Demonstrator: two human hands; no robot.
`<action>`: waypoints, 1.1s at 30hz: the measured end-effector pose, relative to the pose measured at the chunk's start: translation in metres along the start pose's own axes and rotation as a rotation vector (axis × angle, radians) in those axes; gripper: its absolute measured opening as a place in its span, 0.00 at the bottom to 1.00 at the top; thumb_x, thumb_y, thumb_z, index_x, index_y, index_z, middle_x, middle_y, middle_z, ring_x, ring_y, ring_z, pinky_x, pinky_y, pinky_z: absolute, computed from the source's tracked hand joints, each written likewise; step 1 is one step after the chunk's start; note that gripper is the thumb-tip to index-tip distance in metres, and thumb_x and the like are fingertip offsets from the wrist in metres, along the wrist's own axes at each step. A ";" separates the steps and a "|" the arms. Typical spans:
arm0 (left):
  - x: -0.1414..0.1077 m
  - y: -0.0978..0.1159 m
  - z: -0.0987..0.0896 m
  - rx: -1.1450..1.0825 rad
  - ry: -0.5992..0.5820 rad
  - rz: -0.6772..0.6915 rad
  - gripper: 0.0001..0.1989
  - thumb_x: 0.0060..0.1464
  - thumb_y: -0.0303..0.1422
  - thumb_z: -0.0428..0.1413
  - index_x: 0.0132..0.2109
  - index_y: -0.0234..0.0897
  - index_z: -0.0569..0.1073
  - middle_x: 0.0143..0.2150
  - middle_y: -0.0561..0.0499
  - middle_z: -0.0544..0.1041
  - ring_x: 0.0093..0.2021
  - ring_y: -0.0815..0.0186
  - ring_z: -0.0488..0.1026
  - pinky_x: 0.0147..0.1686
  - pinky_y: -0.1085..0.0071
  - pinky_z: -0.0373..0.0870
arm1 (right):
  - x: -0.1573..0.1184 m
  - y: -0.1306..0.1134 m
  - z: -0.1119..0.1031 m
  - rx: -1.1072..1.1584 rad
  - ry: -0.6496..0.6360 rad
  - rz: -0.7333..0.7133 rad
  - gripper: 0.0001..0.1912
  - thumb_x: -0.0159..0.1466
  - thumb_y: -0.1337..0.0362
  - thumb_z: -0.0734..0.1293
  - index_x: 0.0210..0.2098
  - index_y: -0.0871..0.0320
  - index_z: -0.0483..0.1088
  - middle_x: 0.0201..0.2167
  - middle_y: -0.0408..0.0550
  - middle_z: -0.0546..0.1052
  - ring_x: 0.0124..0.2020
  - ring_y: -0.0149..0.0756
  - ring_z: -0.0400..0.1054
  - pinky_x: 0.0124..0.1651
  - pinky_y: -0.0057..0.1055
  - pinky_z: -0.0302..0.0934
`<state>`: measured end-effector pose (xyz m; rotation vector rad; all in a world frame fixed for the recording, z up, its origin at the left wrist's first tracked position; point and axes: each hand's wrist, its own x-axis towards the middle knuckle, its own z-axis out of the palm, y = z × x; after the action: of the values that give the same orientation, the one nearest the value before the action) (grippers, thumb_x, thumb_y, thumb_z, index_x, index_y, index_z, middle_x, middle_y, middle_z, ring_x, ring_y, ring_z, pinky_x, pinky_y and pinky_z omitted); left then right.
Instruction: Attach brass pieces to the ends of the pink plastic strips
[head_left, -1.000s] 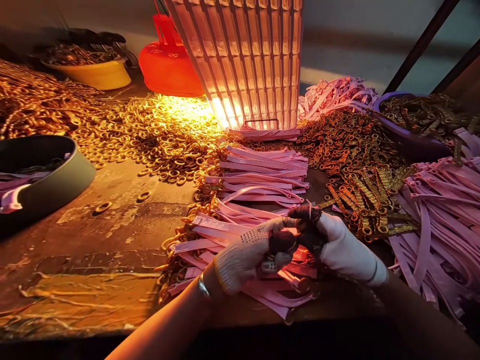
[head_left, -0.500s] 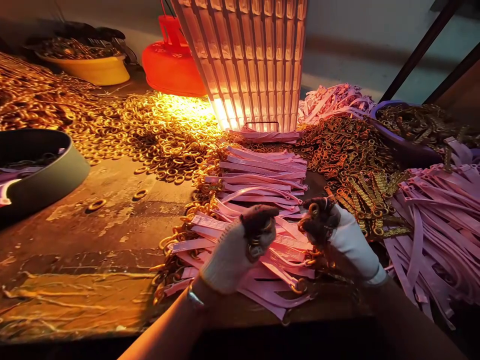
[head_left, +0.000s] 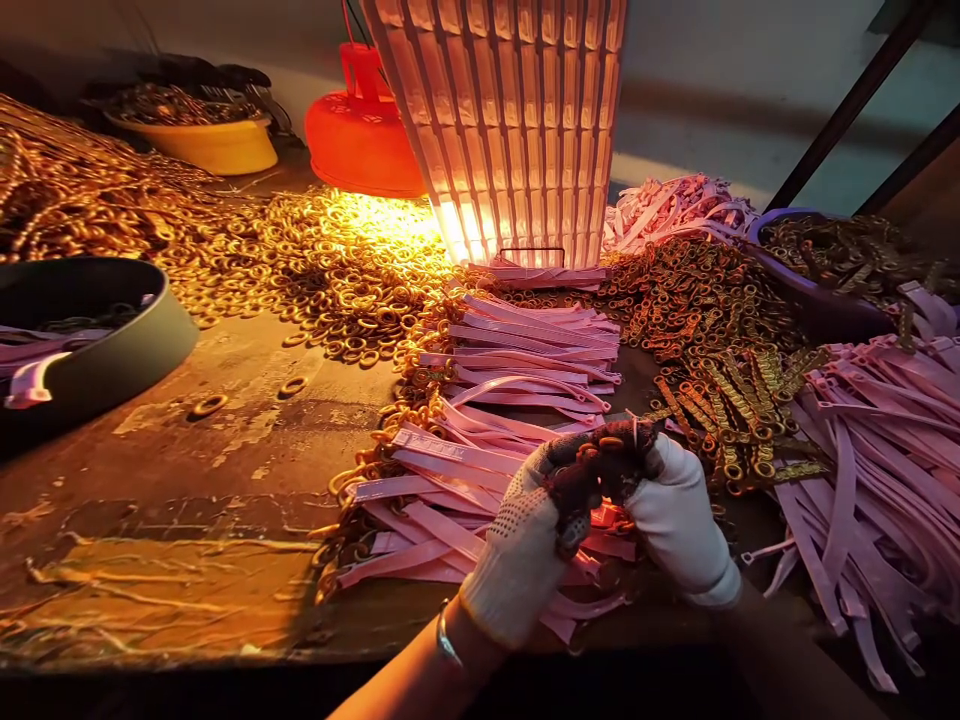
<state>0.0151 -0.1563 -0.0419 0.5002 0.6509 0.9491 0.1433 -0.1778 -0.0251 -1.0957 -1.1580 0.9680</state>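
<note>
Ring (head_left: 612, 442) lies between the bent fingertips of the right hand (head_left: 682, 525), which pinch it above the pink straps (head_left: 450, 480). The left hand (head_left: 525, 540) curls its fingers against the right's; whether they grip anything cannot be told.

- Table (head_left: 247, 470): brown, scuffed
- Rings (head_left: 337, 290): heaped, two apart
- Pink straps (head_left: 536, 340): rowed mid-table, piled right
- Gold clasps (head_left: 720, 390): heaped between
- Green tub (head_left: 169, 335): left
- Yellow basin (head_left: 225, 148): far left
- Purple basin (head_left: 806, 275): right
</note>
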 end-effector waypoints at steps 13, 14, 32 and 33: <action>-0.009 0.025 -0.003 0.330 0.035 0.125 0.37 0.52 0.33 0.67 0.65 0.37 0.61 0.27 0.59 0.70 0.21 0.76 0.62 0.19 0.80 0.60 | -0.017 -0.014 -0.009 -1.056 -0.146 -0.277 0.20 0.66 0.69 0.61 0.57 0.61 0.69 0.53 0.63 0.75 0.51 0.50 0.73 0.53 0.43 0.69; -0.011 0.026 -0.006 0.385 -0.001 0.118 0.38 0.52 0.34 0.67 0.66 0.37 0.60 0.27 0.59 0.70 0.21 0.75 0.62 0.20 0.80 0.61 | -0.020 -0.015 -0.008 -1.147 -0.198 -0.278 0.20 0.62 0.72 0.62 0.53 0.62 0.71 0.51 0.63 0.76 0.47 0.49 0.74 0.49 0.41 0.70; 0.039 0.050 0.008 0.928 -0.223 0.053 0.12 0.58 0.36 0.59 0.45 0.38 0.82 0.27 0.49 0.74 0.23 0.70 0.66 0.23 0.76 0.63 | -0.019 -0.010 -0.043 -1.179 -0.009 -0.413 0.12 0.69 0.65 0.60 0.35 0.59 0.74 0.25 0.50 0.75 0.25 0.40 0.69 0.29 0.34 0.59; 0.052 0.050 0.008 1.097 -0.280 0.152 0.10 0.58 0.36 0.59 0.42 0.38 0.83 0.32 0.46 0.78 0.28 0.67 0.71 0.28 0.73 0.67 | -0.018 -0.008 -0.053 -1.110 0.047 -0.360 0.11 0.70 0.64 0.61 0.40 0.59 0.75 0.28 0.51 0.77 0.29 0.41 0.72 0.32 0.34 0.62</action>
<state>0.0138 -0.0877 -0.0182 1.6398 0.8514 0.5704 0.1932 -0.2049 -0.0236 -1.6470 -1.8333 -0.0660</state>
